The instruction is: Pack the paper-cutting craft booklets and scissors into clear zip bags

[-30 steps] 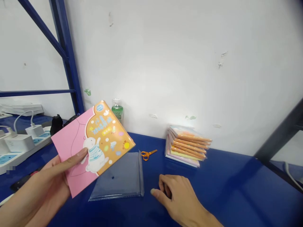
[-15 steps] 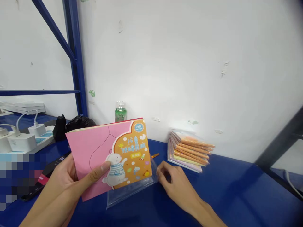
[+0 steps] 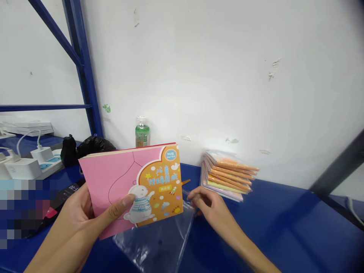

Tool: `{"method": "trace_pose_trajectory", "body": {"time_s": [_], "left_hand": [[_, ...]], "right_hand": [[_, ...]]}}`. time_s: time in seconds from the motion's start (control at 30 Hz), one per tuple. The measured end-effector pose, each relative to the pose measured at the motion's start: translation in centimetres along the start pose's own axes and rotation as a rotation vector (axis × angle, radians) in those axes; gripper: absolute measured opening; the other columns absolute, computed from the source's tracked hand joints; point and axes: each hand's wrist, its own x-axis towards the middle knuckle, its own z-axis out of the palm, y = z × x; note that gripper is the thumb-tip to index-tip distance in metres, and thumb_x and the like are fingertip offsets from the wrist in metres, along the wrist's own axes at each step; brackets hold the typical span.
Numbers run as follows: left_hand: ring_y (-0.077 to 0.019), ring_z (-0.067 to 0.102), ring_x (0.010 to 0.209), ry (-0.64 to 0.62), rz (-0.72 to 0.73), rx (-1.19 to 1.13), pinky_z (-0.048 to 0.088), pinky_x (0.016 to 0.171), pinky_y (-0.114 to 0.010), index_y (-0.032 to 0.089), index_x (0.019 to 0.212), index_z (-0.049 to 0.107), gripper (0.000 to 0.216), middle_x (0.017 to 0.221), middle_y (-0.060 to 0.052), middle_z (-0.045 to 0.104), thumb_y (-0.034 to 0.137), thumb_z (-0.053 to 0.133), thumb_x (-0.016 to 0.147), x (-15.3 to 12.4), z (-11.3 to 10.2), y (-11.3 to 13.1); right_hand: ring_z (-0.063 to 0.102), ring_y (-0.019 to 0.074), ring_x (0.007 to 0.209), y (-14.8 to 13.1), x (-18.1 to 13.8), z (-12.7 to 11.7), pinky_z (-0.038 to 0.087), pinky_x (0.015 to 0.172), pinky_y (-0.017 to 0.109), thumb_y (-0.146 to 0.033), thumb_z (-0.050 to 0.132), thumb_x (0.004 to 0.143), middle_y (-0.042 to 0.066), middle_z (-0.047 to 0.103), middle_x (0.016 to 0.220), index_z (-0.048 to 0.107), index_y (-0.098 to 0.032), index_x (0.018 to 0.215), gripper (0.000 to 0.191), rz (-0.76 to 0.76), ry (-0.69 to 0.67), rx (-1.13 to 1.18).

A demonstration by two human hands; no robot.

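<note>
Left hand (image 3: 85,216) grips a pink paper pad (image 3: 133,187), thumb across the rabbit cover, upright above the blue table (image 3: 284,231). Right hand (image 3: 212,210) pinches the top edge of a clear plastic bag (image 3: 159,242) just beneath the pad, lifting it. More pads (image 3: 227,174) sit stacked by the wall.

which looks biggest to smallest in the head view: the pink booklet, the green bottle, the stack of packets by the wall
1. pink booklet, though it is held nearest the camera
2. stack of packets
3. green bottle
</note>
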Motion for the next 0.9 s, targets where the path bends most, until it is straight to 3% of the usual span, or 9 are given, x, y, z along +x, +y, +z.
{"method": "trace_pose_trajectory", "body": {"time_s": [0.17, 0.27, 0.37, 0.53, 0.63, 0.77, 0.9], "left_hand": [[-0.0349, 0.079, 0.091, -0.012, 0.046, 0.091, 0.068, 0.065, -0.032, 0.025, 0.117, 0.067, 0.062, 0.105, -0.005, 0.083, 0.045, 0.090, 0.063, -0.2, 0.7, -0.2], [-0.0348, 0.080, 0.089, 0.025, 0.095, 0.148, 0.068, 0.062, -0.032, 0.023, 0.113, 0.069, 0.057, 0.105, -0.008, 0.083, 0.043, 0.089, 0.064, -0.4, 1.0, -0.1], [-0.0333, 0.080, 0.086, 0.021, 0.149, 0.218, 0.067, 0.061, -0.032, 0.022, 0.111, 0.071, 0.053, 0.104, -0.007, 0.083, 0.037, 0.088, 0.063, -0.5, 1.0, -0.1], [-0.0301, 0.079, 0.077, -0.045, 0.199, 0.259, 0.065, 0.060, -0.032, 0.028, 0.111, 0.074, 0.047, 0.098, -0.003, 0.083, 0.037, 0.085, 0.067, -0.5, 1.1, -0.2], [-0.0306, 0.079, 0.079, -0.089, 0.184, 0.277, 0.066, 0.064, -0.033, 0.027, 0.115, 0.072, 0.049, 0.104, -0.004, 0.082, 0.039, 0.084, 0.070, -0.5, 1.2, -0.4], [-0.0326, 0.078, 0.094, -0.153, 0.204, 0.374, 0.065, 0.075, -0.036, 0.026, 0.129, 0.066, 0.057, 0.117, -0.007, 0.079, 0.035, 0.081, 0.074, -0.2, 1.0, -1.2], [-0.0321, 0.077, 0.095, -0.227, 0.200, 0.394, 0.065, 0.076, -0.036, 0.025, 0.131, 0.064, 0.057, 0.116, -0.007, 0.079, 0.035, 0.080, 0.077, 0.3, 0.9, -1.8]], "right_hand": [[0.067, 0.0168, 0.066, -0.6, -0.5, -0.1, 0.049, 0.061, 0.026, -0.025, 0.052, 0.091, 0.000, 0.069, 0.076, 0.064, -0.021, 0.088, 0.014, 0.016, -0.099, 0.160], [0.058, 0.0141, 0.056, -1.1, -1.1, -0.6, 0.041, 0.056, 0.026, -0.023, 0.050, 0.096, -0.004, 0.060, 0.068, 0.066, -0.022, 0.096, 0.016, -0.088, -0.153, -0.064], [0.054, 0.0144, 0.060, -1.5, -1.5, -1.2, 0.037, 0.057, 0.026, -0.024, 0.048, 0.102, -0.005, 0.059, 0.067, 0.068, -0.025, 0.102, 0.020, -0.215, -0.224, -0.257], [0.060, 0.0152, 0.066, -1.7, -1.4, -1.8, 0.043, 0.061, 0.027, -0.022, 0.049, 0.103, -0.004, 0.066, 0.077, 0.056, -0.029, 0.134, 0.032, -0.243, -0.309, -0.273], [0.064, 0.0160, 0.070, -1.5, -1.2, -1.9, 0.046, 0.064, 0.028, -0.023, 0.051, 0.103, -0.002, 0.070, 0.079, 0.052, -0.028, 0.142, 0.039, -0.214, -0.315, -0.224], [0.068, 0.0167, 0.072, -1.5, -1.0, -1.9, 0.048, 0.067, 0.028, -0.029, 0.059, 0.100, -0.001, 0.076, 0.079, 0.064, -0.025, 0.133, 0.033, -0.119, -0.381, -0.098], [0.070, 0.0185, 0.077, -1.5, -1.0, -2.0, 0.050, 0.072, 0.030, -0.037, 0.062, 0.098, 0.003, 0.077, 0.081, 0.077, -0.020, 0.098, 0.023, -0.042, -0.400, -0.024]]}}
